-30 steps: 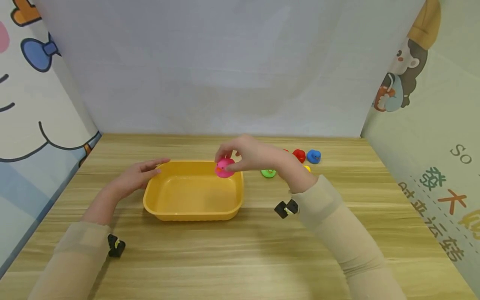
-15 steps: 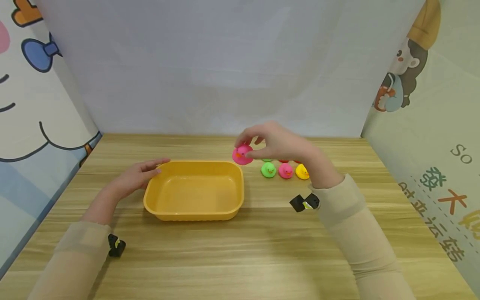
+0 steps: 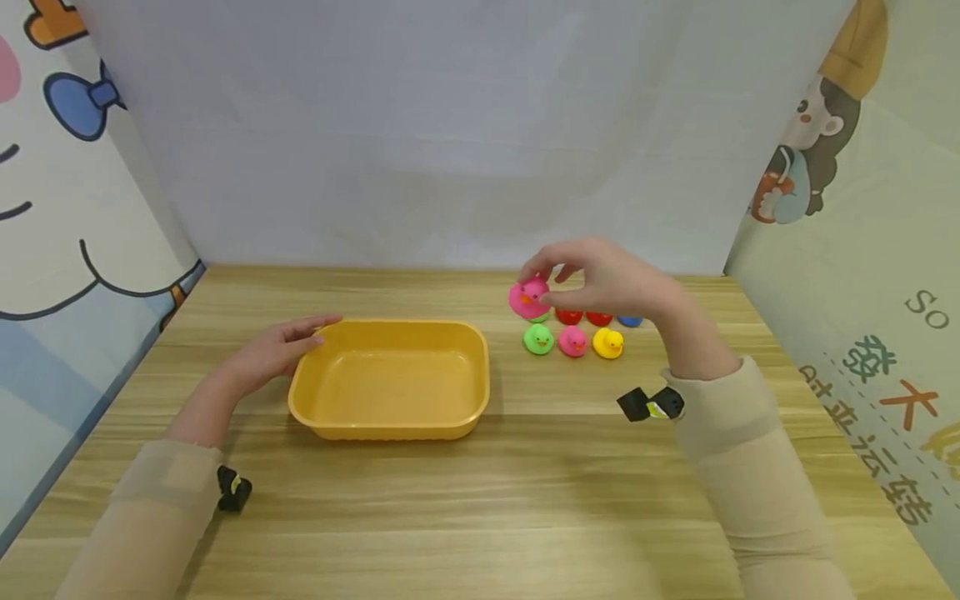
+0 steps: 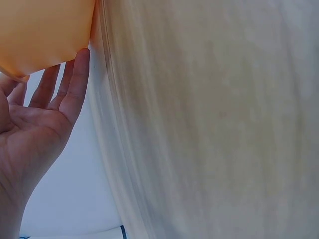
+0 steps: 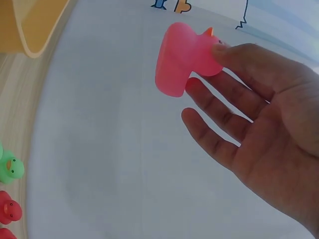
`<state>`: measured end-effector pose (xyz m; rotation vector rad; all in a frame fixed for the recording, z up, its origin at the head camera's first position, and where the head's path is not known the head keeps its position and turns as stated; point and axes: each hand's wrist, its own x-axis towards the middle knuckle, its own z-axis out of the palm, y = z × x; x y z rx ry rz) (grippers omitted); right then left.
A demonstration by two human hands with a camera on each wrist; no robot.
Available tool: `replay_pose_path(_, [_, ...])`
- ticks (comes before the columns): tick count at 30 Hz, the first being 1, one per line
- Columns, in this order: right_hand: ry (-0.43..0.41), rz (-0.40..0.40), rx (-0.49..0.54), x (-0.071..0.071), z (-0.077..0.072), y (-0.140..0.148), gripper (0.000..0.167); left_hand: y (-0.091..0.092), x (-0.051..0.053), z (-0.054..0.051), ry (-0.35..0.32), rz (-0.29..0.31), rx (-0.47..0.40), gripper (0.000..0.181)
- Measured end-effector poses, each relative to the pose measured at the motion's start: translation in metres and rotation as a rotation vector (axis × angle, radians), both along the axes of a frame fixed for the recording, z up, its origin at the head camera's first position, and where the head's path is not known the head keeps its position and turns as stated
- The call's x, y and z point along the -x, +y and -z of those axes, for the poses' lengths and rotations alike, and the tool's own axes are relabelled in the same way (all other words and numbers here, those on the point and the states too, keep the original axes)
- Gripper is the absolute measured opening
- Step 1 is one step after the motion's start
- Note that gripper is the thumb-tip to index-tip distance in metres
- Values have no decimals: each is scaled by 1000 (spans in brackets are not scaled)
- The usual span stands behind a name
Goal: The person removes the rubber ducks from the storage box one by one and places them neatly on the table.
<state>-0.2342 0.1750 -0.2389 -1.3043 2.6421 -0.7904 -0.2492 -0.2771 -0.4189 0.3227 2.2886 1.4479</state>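
Thumb and fingers of my right hand (image 3: pixel 607 279) pinch a pink rubber duck (image 3: pixel 529 297) by its head, raised above the back row of ducks. The right wrist view shows this pink duck (image 5: pixel 182 59) from its side, with the remaining fingers (image 5: pixel 212 137) spread loosely below. My left hand (image 3: pixel 266 358) rests against the left back corner of a yellow plastic tub (image 3: pixel 390 430), its fingers fairly straight. In the left wrist view these fingers (image 4: pixel 75 87) touch the outer wall of the tub (image 4: pixel 45 35). No duck shows inside the tub.
Right of the tub stand a green duck (image 3: pixel 538 339), a pink duck (image 3: pixel 573 342) and a yellow duck (image 3: pixel 607 343). Behind them are red ducks (image 3: pixel 598 318), a blue duck (image 3: pixel 630 321) and a mostly hidden green one. A pale cloth (image 3: pixel 450 150) borders the wooden table (image 3: pixel 420 517).
My right hand has carried the pink duck rightward from over the tub's right back corner to above the back row of ducks. The left hand and tub have stayed in place.
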Motion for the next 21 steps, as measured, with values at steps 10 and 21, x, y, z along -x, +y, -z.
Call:
replay_pose_path(10, [56, 87, 15, -3, 2, 34, 28, 2, -4, -4, -9, -6, -12, 54])
replay_pose_path(21, [133, 126, 41, 0, 13, 73, 30, 2, -3, -5, -2, -1, 1, 52])
